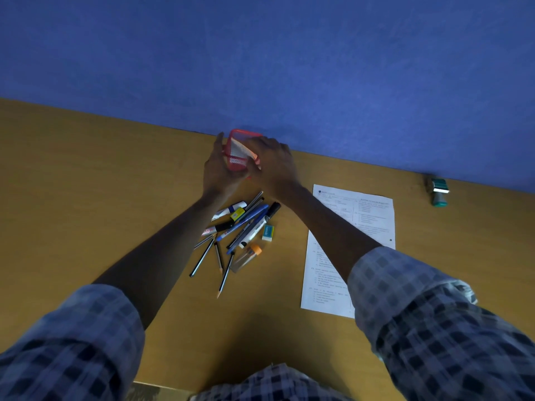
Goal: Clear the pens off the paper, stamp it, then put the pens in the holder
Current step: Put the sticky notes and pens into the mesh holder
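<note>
A red mesh pen holder is lifted and tilted near the blue wall. My left hand grips its left side and my right hand covers its right side, with something white showing inside its mouth. Below the hands, a pile of pens, pencils and markers lies on the wooden desk. The printed paper lies to the right with nothing on it, partly hidden by my right forearm. A green stamp stands at the far right against the wall.
In the pile are a small eraser, a yellow sharpener and a clear tube with an orange cap. The blue wall borders the desk's far edge. My checked sleeves fill the lower corners.
</note>
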Available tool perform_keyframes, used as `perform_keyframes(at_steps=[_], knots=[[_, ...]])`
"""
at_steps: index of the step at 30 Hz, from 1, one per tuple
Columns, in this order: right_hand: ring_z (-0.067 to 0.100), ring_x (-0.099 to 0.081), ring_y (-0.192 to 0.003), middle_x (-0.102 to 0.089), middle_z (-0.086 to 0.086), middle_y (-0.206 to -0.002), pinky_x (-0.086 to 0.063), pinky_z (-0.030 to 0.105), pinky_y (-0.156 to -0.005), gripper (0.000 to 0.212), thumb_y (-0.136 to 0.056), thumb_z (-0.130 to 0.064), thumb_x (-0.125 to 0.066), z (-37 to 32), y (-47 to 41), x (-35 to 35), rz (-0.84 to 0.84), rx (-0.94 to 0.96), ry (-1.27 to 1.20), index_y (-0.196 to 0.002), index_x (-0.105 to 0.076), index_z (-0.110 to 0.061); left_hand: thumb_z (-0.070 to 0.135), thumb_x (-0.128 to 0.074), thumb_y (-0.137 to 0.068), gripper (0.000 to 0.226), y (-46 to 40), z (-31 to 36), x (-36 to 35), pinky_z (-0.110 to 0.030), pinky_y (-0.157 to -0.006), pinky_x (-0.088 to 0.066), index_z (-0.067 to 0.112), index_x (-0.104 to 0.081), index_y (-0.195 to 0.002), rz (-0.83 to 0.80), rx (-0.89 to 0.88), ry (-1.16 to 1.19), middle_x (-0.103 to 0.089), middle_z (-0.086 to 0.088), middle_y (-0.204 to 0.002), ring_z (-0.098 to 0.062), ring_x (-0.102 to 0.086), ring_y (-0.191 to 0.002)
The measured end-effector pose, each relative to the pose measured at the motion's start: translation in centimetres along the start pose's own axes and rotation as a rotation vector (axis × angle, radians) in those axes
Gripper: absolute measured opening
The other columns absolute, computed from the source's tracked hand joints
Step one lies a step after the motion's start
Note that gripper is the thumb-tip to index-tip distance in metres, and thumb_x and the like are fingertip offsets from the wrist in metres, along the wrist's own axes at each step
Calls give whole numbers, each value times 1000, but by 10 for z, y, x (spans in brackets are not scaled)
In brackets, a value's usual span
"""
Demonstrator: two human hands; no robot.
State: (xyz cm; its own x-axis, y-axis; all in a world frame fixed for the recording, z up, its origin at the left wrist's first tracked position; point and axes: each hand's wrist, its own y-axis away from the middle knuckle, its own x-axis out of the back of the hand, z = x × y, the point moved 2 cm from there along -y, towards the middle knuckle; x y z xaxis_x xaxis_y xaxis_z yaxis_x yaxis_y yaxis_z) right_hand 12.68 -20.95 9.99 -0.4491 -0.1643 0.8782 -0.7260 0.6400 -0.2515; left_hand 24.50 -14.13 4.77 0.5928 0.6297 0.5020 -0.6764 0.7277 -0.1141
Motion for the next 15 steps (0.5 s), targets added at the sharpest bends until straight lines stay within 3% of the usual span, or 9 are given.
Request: perform_keyframes(at_steps=[4,8,15], knots=[[27,-58,-117,-64,6,-127,-43,40,-98,35,-88,-18,-61,-2,30,-5,18,2,-65,-123,-62,-15,49,-85,-62,113,10,-18,8,-32,-93,-50,15,-24,-151,-27,105,-41,-60,-7,-131,-19,-56,-121],[24,-63,-106,-70,5,-111,-45,38,-93,24,-87,-15,-62,-2,63,-15,-89,24,-108,-110,-68,-14,56,-85,-59,109,32,-32,19,-34,-91,-48,19,-33,-148,-36,176,-61,-58,-6,-133,-21,-55,-121],[14,-65,-97,-72,-4,-103,-50,34,-91,19,-84,-23,-65,0,117,-23,-385,-48,-213,-103,-71,-20,43,-69,-85,56,73,-53,36,-41,-91,-49,10,-59,-128,-25,149,-232,-63,-11,-128,-30,-60,-114]])
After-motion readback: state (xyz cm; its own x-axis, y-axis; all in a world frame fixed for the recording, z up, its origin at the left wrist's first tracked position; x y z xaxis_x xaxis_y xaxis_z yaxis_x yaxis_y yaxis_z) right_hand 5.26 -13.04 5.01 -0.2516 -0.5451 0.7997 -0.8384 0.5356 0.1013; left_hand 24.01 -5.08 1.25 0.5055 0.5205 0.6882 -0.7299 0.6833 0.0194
